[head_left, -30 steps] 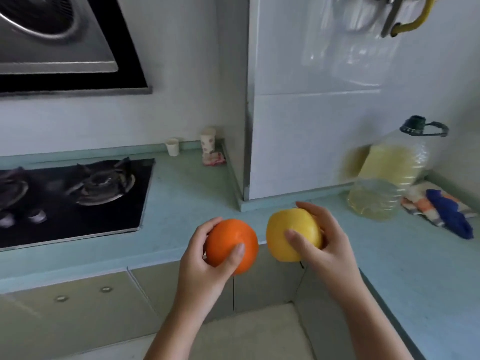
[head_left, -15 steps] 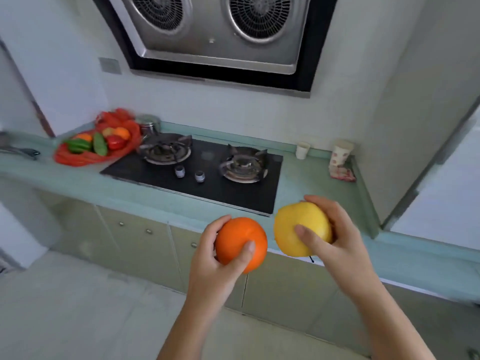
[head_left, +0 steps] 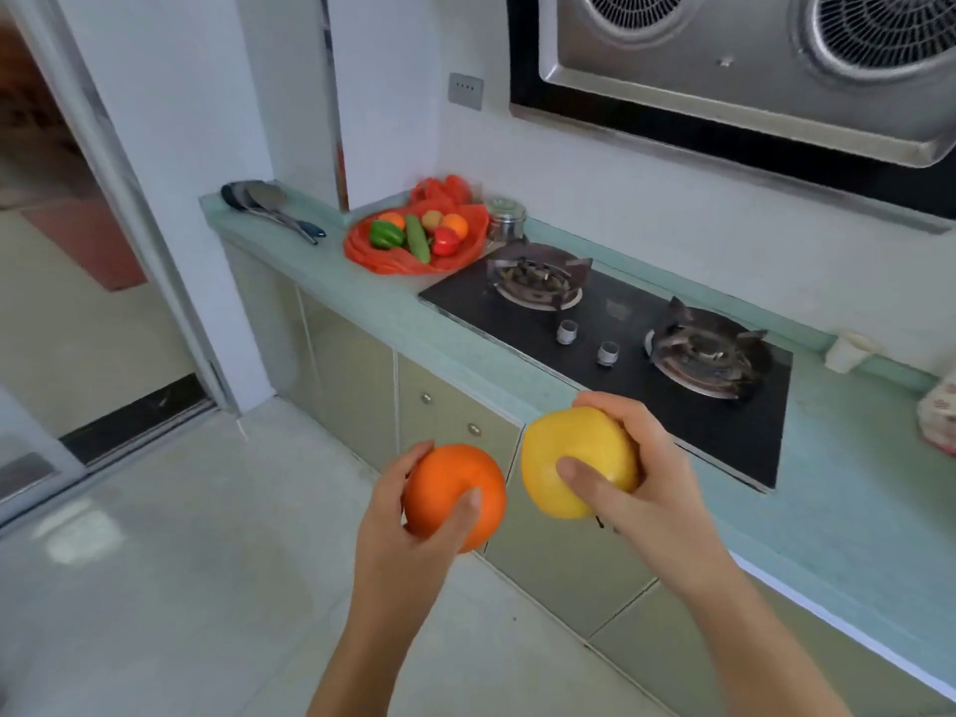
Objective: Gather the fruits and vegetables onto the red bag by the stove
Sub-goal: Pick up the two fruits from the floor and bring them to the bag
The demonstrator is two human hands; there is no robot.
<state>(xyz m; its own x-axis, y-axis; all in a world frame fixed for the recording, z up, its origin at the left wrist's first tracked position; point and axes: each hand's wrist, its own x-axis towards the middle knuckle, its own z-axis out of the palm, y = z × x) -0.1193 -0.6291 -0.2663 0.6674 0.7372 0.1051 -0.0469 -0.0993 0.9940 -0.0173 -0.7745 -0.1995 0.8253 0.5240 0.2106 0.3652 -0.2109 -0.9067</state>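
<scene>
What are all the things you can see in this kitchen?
red bag: 1, red, counter left of stove
green pepper: 1, green, on bag
cucumber: 1, green, on bag
red pepper: 1, red, on bag
gas stove: 1, black, two burners
metal pot: 1, silver, behind bag
ladles: 2, dark, counter's far end
orange: 1, in left hand
yellow apple: 1, in right hand
left hand: 1
right hand: 1

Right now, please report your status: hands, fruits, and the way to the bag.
Left hand holds orange; right hand holds yellow apple. Red bag ahead, left of stove, already loaded. Nothing blocking.
</scene>
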